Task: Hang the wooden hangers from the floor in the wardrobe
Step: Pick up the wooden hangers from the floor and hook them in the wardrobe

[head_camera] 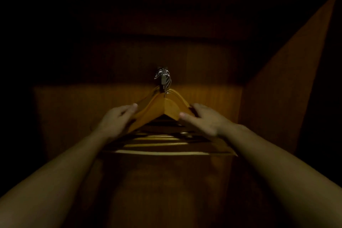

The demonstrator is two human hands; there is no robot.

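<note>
Several wooden hangers (162, 106) hang bunched together in the dark wardrobe, their silver hooks (163, 77) gathered on a metal rail end at centre. Their horizontal bars (159, 144) fan out below toward me. My left hand (115, 120) lies against the left shoulder of the front hanger with fingers stretched along it. My right hand (205, 118) holds the right shoulder, thumb on the front face and fingers round the back edge. Both forearms reach in from the lower corners.
The wardrobe's wooden back panel (74, 109) is dimly lit behind the hangers. A wooden side wall (288, 79) rises at the right. The upper part and the left side are in deep shadow.
</note>
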